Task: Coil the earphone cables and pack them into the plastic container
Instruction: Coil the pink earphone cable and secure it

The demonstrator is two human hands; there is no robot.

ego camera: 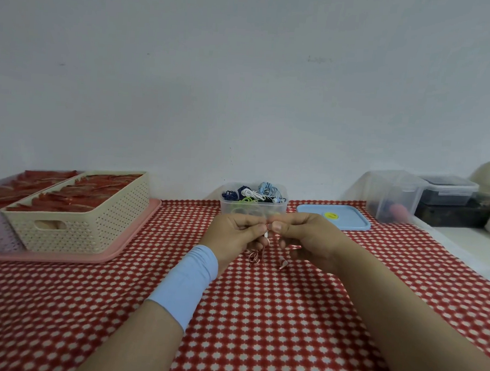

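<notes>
So, several coiled bundles already sit in your plastic container point(279, 209) — but one earphone cable point(254, 256) just in front of it is unfinished: your left hand point(236, 233) and right hand point(305, 237) both pinch it, its loose end dangling to the counter point(287, 317).

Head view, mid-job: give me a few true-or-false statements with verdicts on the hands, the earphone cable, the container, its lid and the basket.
1. The left hand and the right hand both pinch the earphone cable. True.
2. The plastic container is empty. False: it already holds coiled cables in several colours.
3. The blue lid is closed on the container. False: it lies flat on the red-and-white tablecloth, to the right of the open container.
4. The cream basket stands on a pink tray. True.
5. The cable is fully coiled. False: loose loops and an earbud hang below the fingers.
</notes>
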